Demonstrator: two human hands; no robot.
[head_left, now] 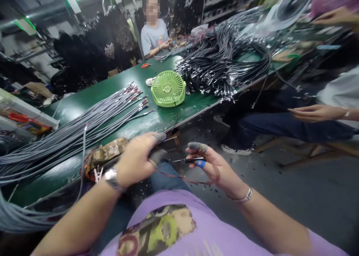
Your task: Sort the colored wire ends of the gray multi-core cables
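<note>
My left hand (140, 155) wears grey finger covers on the thumb and a finger. Its fingers are curled, and thin red and dark wires (179, 176) come out from under them; the exact grip is hidden. Those wires sag across to my right hand (211, 166), passing over its palm. Between its fingers my right hand grips a slim black pointed tool (188, 160), tip towards the left hand; I cannot tell its exact kind. A grey cover and a blue band are on the right fingers.
Grey cables (84, 125) lie bundled on the green table (131, 76), near a green fan (168, 88). Dark cables (221, 61) are heaped farther along. A taped bundle (109, 151) sits at the table edge. One person (154, 35) sits opposite; another person's hand (316, 113) is at right.
</note>
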